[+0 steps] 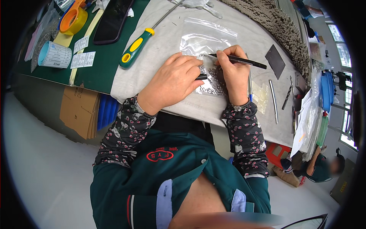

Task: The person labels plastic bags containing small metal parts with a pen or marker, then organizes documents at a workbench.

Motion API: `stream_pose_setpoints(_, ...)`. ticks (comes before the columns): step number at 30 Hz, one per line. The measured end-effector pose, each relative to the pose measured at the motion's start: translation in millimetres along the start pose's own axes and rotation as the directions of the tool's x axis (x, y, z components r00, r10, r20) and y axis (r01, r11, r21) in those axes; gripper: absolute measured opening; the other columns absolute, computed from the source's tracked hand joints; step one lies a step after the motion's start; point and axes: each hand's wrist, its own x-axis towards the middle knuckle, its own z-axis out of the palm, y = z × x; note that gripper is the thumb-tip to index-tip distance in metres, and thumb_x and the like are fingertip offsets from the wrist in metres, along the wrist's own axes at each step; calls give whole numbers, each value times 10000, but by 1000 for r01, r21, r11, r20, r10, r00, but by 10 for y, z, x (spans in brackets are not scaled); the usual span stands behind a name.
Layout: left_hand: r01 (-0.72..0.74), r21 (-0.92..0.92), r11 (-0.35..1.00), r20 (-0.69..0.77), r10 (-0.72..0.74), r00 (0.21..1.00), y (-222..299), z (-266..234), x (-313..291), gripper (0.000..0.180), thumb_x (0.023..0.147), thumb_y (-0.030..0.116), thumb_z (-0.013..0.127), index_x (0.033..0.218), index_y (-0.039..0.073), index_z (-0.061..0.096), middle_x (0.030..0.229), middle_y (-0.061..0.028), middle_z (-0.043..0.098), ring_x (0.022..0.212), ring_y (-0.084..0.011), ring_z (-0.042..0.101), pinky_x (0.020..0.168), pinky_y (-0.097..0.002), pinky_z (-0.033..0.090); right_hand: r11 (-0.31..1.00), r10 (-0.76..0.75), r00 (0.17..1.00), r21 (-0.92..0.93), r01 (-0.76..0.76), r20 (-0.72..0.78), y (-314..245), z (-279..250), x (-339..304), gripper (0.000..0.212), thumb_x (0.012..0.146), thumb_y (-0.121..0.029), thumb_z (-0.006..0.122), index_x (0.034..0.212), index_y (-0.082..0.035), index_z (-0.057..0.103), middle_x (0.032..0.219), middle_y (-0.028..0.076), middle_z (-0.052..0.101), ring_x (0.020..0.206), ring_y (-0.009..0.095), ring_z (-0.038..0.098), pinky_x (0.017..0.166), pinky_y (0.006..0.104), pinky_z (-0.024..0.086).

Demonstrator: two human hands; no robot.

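Observation:
A clear zip bag [207,38] lies flat on the pale cloth, with small ring-shaped metal parts [214,81] in its lower half. My right hand [235,74] is closed round a black marker pen [248,60]. The pen's tip touches or hovers just over the bag, beside a short handwritten mark. My left hand [169,80] presses on the bag's left side with its fingers curled. A black pen cap [201,76] sticks out from between those fingers; its other end is hidden.
A green-and-yellow screwdriver [136,47] lies left of the bag, near a dark phone [113,21] and yellow tape dispenser [73,21]. To the right are a dark plate [275,62], a metal rod [273,101] and a drill bit [287,97]. Stacked rods [272,23] line the back. Another person sits at far right.

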Motion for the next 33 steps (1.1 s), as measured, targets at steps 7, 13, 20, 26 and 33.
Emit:
stream_pose_setpoints(7, 4, -27, 1000, 29, -4, 1000, 26, -21, 37, 206, 796, 193, 638, 852, 9, 564, 1159, -103, 577, 1110, -269, 503, 988, -434, 363, 998, 8, 999, -61, -11, -50, 17, -79, 31, 138, 765, -68, 655, 706, -1, 549, 625, -20, 530, 568, 34, 452, 511, 200, 372)
stream_pose_setpoints(13, 1, -20, 1000, 43, 0, 999, 33, -15, 49, 202, 797, 194, 631, 848, 9, 570, 1173, -91, 576, 1110, -270, 487, 982, -416, 356, 999, 21, 999, -47, -22, -24, 14, -69, 26, 137, 762, -70, 658, 707, -5, 551, 630, -28, 524, 573, 31, 435, 519, 198, 366)
stream_pose_setpoints(20, 7, -22, 1000, 42, -6, 999, 39, -17, 62, 196, 791, 192, 634, 842, 12, 573, 1174, -86, 576, 1110, -266, 489, 975, -411, 362, 999, 28, 1000, -44, -28, -4, 12, -69, 27, 140, 762, -77, 664, 716, -6, 553, 636, -26, 526, 580, 31, 438, 523, 198, 371)
stream_pose_setpoints(26, 13, -20, 1000, 49, -12, 999, 39, -20, 62, 196, 788, 191, 636, 841, 13, 572, 1170, -81, 578, 1106, -262, 492, 968, -407, 368, 997, 31, 999, -70, -31, -7, 3, -66, 28, 141, 760, -79, 667, 714, -5, 556, 636, -22, 534, 584, 34, 453, 526, 200, 382)
stream_pose_setpoints(33, 12, -26, 1000, 53, -11, 999, 40, -25, 63, 195, 784, 187, 640, 844, 15, 570, 1175, -82, 574, 1105, -262, 493, 966, -407, 369, 998, 30, 1000, -59, -30, 0, 6, -65, 21, 133, 760, -69, 663, 712, -8, 555, 632, -23, 530, 582, 34, 453, 522, 201, 381)
